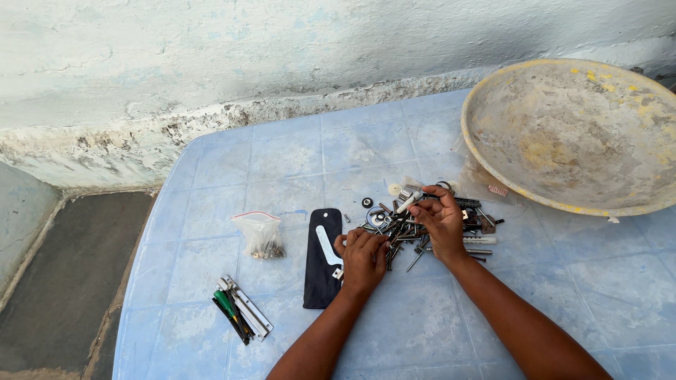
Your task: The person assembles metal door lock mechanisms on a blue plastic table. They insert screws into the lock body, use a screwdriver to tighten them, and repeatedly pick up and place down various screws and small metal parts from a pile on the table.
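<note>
A pile of screws, nails, washers and small metal parts [398, 222] lies on a pale blue plastic table [282, 162]. My left hand [362, 257] rests palm down at the pile's near left edge, its curled fingers touching some screws. My right hand [440, 222] is cupped over the pile's right side, fingers bent around small pieces; what it grips is hidden. A dark flat pouch with a white strip [322, 257] lies just left of my left hand.
A small clear zip bag with screws [262, 236] stands left of the pouch. A bundle of screwdrivers and metal tools [239, 317] lies near the table's left front. A large dirty yellow-rimmed bowl [570, 134] sits at the right back. A stained wall runs behind.
</note>
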